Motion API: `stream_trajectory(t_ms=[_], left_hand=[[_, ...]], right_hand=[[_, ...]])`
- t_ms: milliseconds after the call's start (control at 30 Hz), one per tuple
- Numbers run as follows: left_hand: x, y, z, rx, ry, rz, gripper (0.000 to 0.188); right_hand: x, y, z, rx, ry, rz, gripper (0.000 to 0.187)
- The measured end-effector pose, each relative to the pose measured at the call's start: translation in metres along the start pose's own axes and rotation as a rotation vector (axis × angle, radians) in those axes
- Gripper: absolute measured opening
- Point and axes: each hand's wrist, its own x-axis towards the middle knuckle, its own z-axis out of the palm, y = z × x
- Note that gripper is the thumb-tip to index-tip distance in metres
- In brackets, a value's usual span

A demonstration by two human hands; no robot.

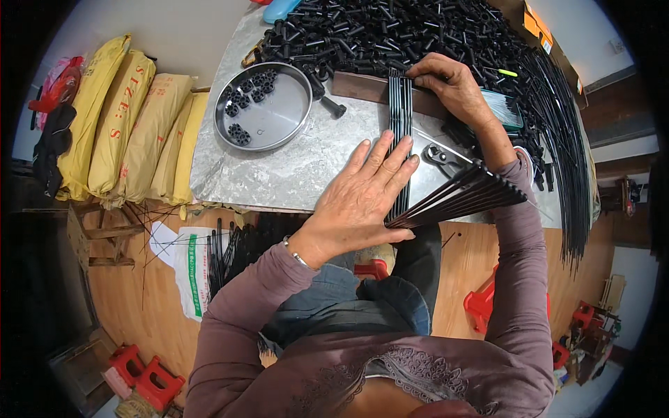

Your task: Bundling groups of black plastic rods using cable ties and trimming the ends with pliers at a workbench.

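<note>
Several slim black rods (399, 111) lie side by side on the grey stone-patterned table, crossing a brown bar (361, 86) near their far ends. My left hand (366, 184) rests flat across these rods, fingers stretched and thumb out to the right. By that thumb, more dark rods (467, 191) fan up to the right, with black knobby ends. My right hand (453, 87) is closed in a pinch at the rods' far end; what sits between the fingertips is too small to make out. Black-handled pliers (440, 155) lie right of the rods.
A round metal tray (224, 132) with black clusters stands left, beside a loose black tubular piece (333, 106). Black parts (362, 35) heap up at the back. Long black rods (568, 160) overhang the right edge. Yellow sacks (125, 125) lean at left; a red stool (481, 303) is below.
</note>
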Motion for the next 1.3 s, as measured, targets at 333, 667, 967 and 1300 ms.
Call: stream_trajectory(t_ms=[333,667,967,1300], left_hand=[[0.0,0.0,0.0,0.01,0.001,0.006,0.094],[0.003,0.002,-0.004,0.023,-0.023,-0.006,0.094],[0.002,0.003,0.001,0.03,0.005,0.012,0.096],[0.001,0.003,0.0,0.04,-0.004,-0.002,0.098]], right_hand=[[-0.005,-0.017,0.002,-0.265,0.143,0.026,0.016],[-0.014,-0.01,-0.008,-0.638,0.164,-0.151,0.008],[-0.006,-0.006,-0.016,-0.627,0.138,-0.201,0.006],[-0.006,-0.005,-0.015,-0.325,0.082,-0.052,0.013]])
